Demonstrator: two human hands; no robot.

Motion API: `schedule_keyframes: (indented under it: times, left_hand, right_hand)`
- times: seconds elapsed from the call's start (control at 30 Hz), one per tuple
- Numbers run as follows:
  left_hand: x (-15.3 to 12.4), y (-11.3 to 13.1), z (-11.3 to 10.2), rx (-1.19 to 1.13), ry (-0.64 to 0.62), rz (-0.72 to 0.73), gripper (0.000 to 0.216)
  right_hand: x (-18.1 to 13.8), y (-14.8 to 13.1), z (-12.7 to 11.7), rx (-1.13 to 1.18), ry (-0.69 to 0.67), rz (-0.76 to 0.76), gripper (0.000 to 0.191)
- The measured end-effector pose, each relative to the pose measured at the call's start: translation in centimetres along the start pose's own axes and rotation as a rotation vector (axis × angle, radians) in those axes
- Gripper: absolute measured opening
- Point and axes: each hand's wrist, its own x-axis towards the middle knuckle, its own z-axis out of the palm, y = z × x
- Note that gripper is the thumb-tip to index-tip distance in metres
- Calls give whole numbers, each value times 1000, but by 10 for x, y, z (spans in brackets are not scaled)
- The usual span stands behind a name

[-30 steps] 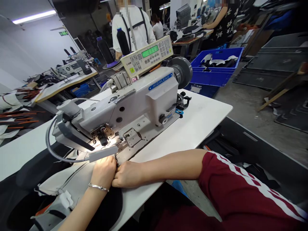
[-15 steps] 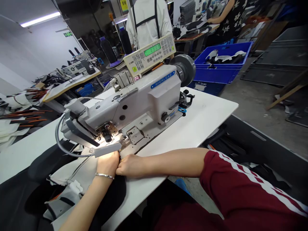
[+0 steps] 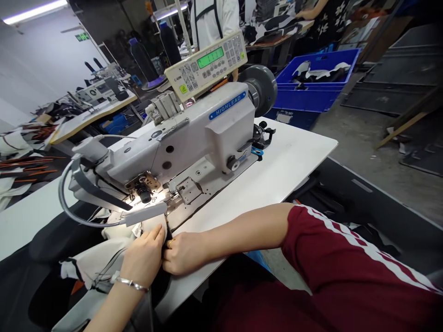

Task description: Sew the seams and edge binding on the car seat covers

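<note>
The sewing machine stands on a white tabletop, its lamp lighting the needle area. A padded fabric piece, pale on one side and black on the other, lies below the machine head and spreads to the left. My left hand, with a silver bracelet at the wrist, rests on the pale fabric, fingers bent over its edge; its thumb is hidden. Close beside it, my right hand wears a ring and has its fingers curled round the black edge. The needle tip is hidden behind the grey lamp bar.
A control panel sits above the machine, near thread cones. Behind on the right is a blue crate of cut pieces. Another table with machines stands at left. Two people are in the background.
Both hands have come back toward me, away from the needle area, bringing the fabric with them. More of the left fingers now shows. The camera view has shifted slightly.
</note>
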Motion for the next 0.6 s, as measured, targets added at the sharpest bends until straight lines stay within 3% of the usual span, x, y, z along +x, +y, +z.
schedule_keyframes:
  times: [0.37,0.6]
  left_hand:
    - [13,-3,10,53,49,-5,46]
    - [29,-11,21,33,190,-5,40]
  right_hand:
    - [-1,7,1,-11,-23,18,18]
    - [1,16,0,-31,-26,43,16]
